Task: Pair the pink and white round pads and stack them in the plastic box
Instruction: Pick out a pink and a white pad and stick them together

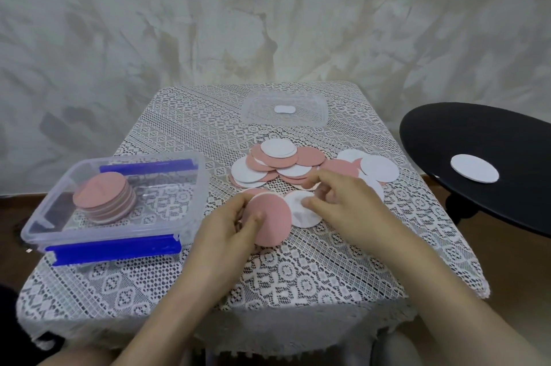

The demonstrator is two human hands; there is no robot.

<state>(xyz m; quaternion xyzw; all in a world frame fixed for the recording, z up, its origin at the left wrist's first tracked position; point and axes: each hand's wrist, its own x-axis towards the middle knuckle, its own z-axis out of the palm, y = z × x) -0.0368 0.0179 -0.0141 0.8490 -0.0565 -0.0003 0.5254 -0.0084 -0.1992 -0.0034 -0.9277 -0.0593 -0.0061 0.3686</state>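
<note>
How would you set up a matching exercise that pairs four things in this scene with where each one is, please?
Things:
1. stack of pads
2. clear lid
3. lone white pad
4. pink pad

Places:
A. on the black round table
B. held in the left hand
C. inside the plastic box
D. at the far side of the lace-covered table

Pairs: 1-C, 2-D, 3-A, 4-B
</note>
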